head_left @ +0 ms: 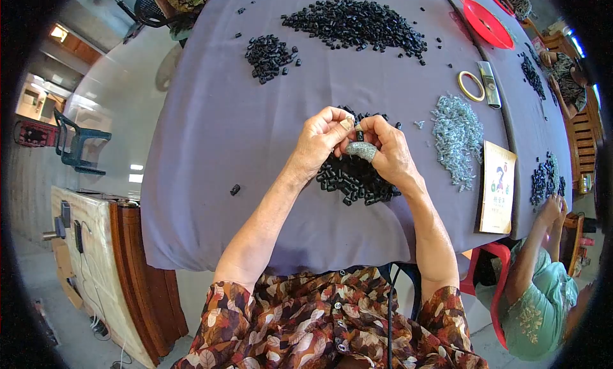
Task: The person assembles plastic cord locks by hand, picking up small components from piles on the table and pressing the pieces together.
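Note:
Above a pile of small black cylindrical pieces (357, 182), my two hands meet with their fingers pinched together. Between the fingertips of my right hand (391, 153) is one small black cylindrical piece (360, 136). A greyish wrap (362, 151) covers one finger of that hand. My left hand (319, 141) is closed at the fingertips, right beside the black piece; whatever it pinches is too small to name. Right of my hands lies a heap of small clear pieces (458, 139).
The grey cloth-covered table (211, 145) also carries a large black heap (357, 27), a smaller one (268, 57), a tape roll (471, 86), a booklet (498, 187) and a red tray (486, 23). A person in green (539, 299) works at the right with black pieces.

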Tool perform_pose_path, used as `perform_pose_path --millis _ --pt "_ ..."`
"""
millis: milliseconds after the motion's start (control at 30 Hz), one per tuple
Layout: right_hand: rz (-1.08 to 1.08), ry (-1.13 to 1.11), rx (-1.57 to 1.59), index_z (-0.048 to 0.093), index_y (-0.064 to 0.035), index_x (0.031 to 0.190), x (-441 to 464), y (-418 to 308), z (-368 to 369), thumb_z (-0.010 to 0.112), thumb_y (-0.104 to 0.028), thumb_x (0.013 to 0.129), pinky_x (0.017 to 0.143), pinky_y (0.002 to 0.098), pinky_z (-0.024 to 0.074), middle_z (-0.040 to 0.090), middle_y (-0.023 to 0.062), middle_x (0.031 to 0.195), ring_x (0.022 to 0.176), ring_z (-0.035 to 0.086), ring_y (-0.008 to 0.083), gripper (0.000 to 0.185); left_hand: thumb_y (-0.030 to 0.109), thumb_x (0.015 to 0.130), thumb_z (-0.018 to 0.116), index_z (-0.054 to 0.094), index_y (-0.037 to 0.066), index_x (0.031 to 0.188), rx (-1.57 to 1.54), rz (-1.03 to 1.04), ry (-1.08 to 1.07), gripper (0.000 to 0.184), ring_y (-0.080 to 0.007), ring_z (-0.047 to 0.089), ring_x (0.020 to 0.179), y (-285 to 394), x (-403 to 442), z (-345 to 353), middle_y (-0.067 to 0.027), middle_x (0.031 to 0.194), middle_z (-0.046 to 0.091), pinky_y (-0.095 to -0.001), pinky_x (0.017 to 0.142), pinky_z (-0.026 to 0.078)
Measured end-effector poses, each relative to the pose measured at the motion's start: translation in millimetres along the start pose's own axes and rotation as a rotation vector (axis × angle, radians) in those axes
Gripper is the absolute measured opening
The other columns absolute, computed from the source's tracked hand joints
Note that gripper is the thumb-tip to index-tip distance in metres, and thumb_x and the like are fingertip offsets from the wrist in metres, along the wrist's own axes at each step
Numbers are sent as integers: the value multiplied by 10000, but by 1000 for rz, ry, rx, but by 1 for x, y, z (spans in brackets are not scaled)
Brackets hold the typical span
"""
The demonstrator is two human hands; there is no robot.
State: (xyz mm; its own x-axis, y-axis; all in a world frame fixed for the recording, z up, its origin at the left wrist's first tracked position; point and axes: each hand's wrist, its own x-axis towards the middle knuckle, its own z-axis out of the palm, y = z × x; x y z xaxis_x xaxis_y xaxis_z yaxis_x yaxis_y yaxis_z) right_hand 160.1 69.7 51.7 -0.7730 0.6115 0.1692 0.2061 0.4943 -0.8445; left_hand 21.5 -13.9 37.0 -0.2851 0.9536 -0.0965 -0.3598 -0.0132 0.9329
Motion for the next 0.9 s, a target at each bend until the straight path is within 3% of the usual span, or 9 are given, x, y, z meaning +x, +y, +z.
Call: perform_pose_path --millis 333,467,633,767,900 --pt "-127 27 -50 523 -30 851 0 -3 3 654 -106 734 546 327 415 522 89 668 577 507 222 191 166 862 578 527 63 963 -8 -59 -73 153 -21 472 611 6 -4 3 18 779 577 -160 513 361" --pt "-216 56 -68 529 -38 864 -1 2 6 673 -104 708 564 330 433 534 80 710 609 528 234 223 84 820 599 522 64 957 -46 -68 -40 159 -22 488 634 12 -7 8 9 808 588 -153 508 343" --pt "-260 46 -93 554 -43 930 0 0 -1 713 -152 688 571 321 438 531 68 705 611 526 219 309 42 798 594 551 57 916 -17 -47 16 126 -16 440 555 5 -2 -3 15 743 580 -155 472 323" --pt "-119 247 -108 579 -35 982 3 1 -17 723 -175 720 541 287 434 537 51 657 581 520 144 331 51 797 592 593 57 847 -15 -3 161 50 -15 393 481 4 4 -15 20 693 566 -155 417 290" --pt "-78 453 -99 592 -19 931 9 30 -22 634 -84 780 595 264 458 632 95 739 634 579 138 169 71 793 605 595 46 848 -33 -19 195 62 -15 422 480 1 4 -16 17 673 557 -154 404 296"
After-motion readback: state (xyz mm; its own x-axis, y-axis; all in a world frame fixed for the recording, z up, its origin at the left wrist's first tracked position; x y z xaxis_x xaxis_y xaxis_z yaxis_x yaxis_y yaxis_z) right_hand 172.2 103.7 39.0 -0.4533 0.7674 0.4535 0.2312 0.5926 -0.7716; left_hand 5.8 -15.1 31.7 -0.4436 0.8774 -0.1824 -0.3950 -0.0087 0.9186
